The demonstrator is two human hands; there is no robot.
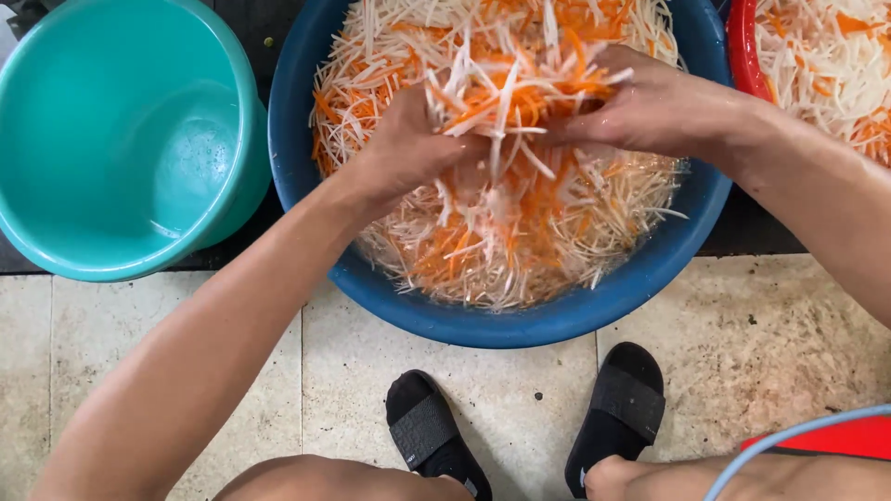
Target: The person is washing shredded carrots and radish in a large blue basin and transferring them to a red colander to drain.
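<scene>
Two knees (pixel 343 478) fill the bottom edge, and between them two black slides (pixel 436 436) stand on the tiled floor (pixel 93 334), toes toward the basins. Both forearms reach forward from the lower corners and meet over the blue basin (pixel 520 320), which sits on the floor just past the toes.

Left hand (pixel 408 148) curls palm-in, its grip clamped on a bundle of shreds (pixel 520 93), white and orange strips, lifted above the heap. Right hand (pixel 650 107) comes in from the right, wrist bent, fingers (pixel 608 70) wrapped over the same bundle from the far side, so its grip is also clamped on it. Both hands look wet. Loose strips hang from the bundle down to the heap, which fills the blue basin nearly to its rim.

Three basins show: the blue one in the middle; a teal basin (pixel 56 250) just beside its left rim, holding a little water; and a red basin (pixel 740 46) at the top right corner, touching the blue rim and also full of shreds. One light-blue hose (pixel 798 431) crosses the bottom right corner.
</scene>
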